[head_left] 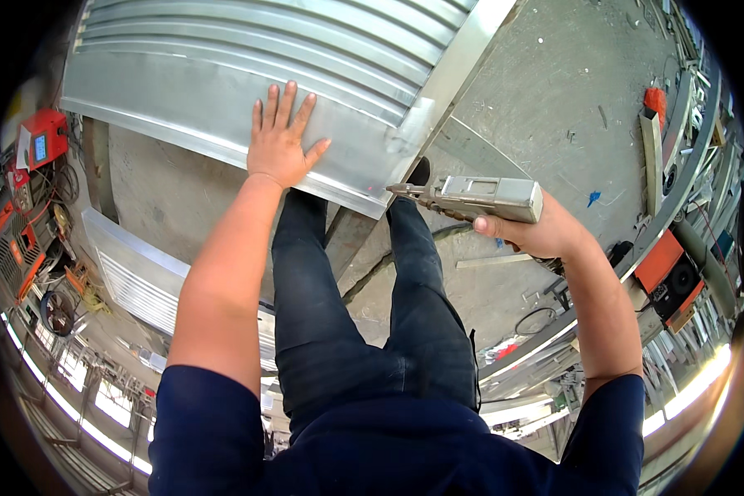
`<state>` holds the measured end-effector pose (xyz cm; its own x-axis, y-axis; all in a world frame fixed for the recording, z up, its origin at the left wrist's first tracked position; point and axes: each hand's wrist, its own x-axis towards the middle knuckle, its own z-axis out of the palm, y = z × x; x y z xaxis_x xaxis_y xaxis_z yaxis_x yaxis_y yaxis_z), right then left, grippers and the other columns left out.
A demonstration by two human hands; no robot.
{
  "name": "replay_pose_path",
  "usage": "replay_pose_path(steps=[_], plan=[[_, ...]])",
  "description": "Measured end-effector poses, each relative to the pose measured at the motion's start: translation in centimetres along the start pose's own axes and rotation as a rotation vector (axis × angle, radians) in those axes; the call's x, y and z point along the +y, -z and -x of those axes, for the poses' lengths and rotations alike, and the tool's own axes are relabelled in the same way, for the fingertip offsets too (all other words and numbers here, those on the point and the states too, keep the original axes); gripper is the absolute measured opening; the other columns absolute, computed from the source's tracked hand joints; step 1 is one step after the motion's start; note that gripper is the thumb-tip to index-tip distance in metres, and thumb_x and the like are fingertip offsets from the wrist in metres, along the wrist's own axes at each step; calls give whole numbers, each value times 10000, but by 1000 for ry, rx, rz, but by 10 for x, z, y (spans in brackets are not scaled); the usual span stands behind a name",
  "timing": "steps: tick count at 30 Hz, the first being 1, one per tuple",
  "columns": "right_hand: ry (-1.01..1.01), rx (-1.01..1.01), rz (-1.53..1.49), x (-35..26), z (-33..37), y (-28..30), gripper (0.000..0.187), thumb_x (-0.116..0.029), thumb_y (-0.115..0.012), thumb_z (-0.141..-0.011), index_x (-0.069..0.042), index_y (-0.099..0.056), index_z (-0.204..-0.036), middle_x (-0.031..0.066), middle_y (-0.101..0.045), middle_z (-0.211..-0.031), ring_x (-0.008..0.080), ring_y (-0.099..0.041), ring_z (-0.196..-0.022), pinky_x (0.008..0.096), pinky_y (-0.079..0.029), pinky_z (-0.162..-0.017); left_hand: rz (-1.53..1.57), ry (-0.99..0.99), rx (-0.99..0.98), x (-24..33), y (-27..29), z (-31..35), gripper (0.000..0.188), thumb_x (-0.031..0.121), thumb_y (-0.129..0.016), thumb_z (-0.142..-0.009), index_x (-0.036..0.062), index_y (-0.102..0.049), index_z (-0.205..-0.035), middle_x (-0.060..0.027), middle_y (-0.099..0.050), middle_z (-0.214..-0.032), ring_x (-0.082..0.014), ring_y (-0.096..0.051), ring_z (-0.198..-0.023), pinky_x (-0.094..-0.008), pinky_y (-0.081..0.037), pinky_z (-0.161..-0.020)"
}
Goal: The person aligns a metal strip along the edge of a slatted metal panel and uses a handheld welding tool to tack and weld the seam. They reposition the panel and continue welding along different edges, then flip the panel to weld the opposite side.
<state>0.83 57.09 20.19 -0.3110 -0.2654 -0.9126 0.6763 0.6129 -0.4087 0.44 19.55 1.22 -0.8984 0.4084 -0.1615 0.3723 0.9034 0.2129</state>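
Note:
Flat on a large louvred sheet-metal panel (198,87), near its close edge, lies my left hand (283,140) with the fingers spread. My right hand (533,231) is wrapped round the grip of a silver handheld laser welding gun (492,198). The gun's narrow nozzle points left, its tip at the panel's near right corner. A small red dot shows on the metal close to that tip. Whether the nozzle touches the panel cannot be made out. Part of the grip is hidden by my fingers.
My legs stand at the panel's near edge, beside a metal support beam (351,236). A second louvred panel (132,269) lies lower left. Red machines with cables, including one with a screen (43,139), stand at far left. Metal profiles (651,161) and an orange-black machine (674,277) are at right.

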Motion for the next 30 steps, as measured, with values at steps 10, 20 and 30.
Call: replay_pose_path(steps=[10,20,30], plan=[[49,-145,-4,-16,-45,-13,547,-437,-782,-845,-74,-664,-1237,93,-714,-1099,185,-634,-1007,337,-501,-895,38,-16,58,-10,-5,4,697,496,-588,-905,279,-371,-1531,-51,-243,-1634,-326,-194,-1506,-551,-194,-1191],[49,-169,45,-19,-59,-11,528,-431,-784,-843,-85,-672,-1226,92,-721,-1085,205,-648,-987,341,-505,-886,44,6,18,-9,-5,3,661,439,-589,-918,269,-384,-1522,-34,-228,-1639,-309,-194,-1508,-536,-189,-1202],[182,-176,9,1,-67,-14,508,-426,-778,-842,-98,-678,-1216,100,-721,-1074,213,-659,-969,342,-511,-872,19,-1,13,-9,-5,2,644,425,-572,-925,248,-394,-1518,-54,-250,-1631,-321,-205,-1505,-545,-190,-1197]])
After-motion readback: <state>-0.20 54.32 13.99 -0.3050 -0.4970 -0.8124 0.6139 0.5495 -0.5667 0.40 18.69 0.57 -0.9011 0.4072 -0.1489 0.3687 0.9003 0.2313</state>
